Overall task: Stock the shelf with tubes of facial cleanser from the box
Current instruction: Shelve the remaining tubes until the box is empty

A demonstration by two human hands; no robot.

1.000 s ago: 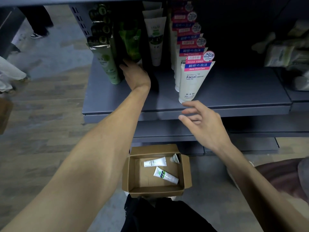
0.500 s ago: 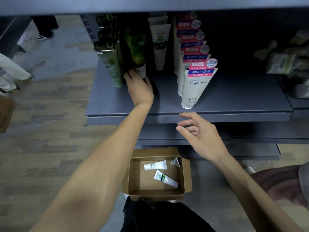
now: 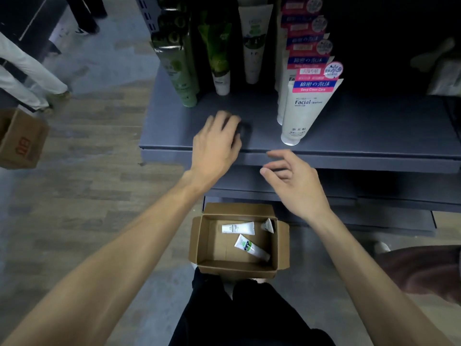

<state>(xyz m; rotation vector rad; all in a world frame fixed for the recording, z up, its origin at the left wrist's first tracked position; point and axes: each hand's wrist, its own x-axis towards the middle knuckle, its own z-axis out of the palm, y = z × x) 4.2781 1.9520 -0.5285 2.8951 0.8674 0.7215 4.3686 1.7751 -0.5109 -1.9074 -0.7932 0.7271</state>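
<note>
Below both hands, the cardboard box (image 3: 237, 242) sits on the floor between the feet, flaps folded out, so the stock is reachable by a straight drop of either arm. Three tubes are seen inside: a white tube (image 3: 238, 228) lying flat near the far wall, a green-and-white tube (image 3: 250, 247) lying diagonally nearer the middle, and a small tube end (image 3: 267, 225) propped in the far right corner.

Ahead of the hands, tubes stand cap-down in front-to-back rows on the grey shelf (image 3: 361, 126): dark green tubes (image 3: 178, 71) far left, a green leaf-print tube (image 3: 219, 63) beside them, a white tube with green print (image 3: 253, 43) next, then the Facial cleanser row (image 3: 303, 106) ahead of the right hand. Labels are faced forward, likely for display. Bare shelf is left in front of the middle rows, judged to be where box stock goes.

Left hand (image 3: 217, 143): over the shelf's front edge, palm down, fingers loosely spread, blurred; nothing is held; contact with the shelf cannot be told.

Right hand (image 3: 293, 182): just in front of the shelf lip, fingers relaxed and slightly curled, nothing held, nothing touched.
</note>
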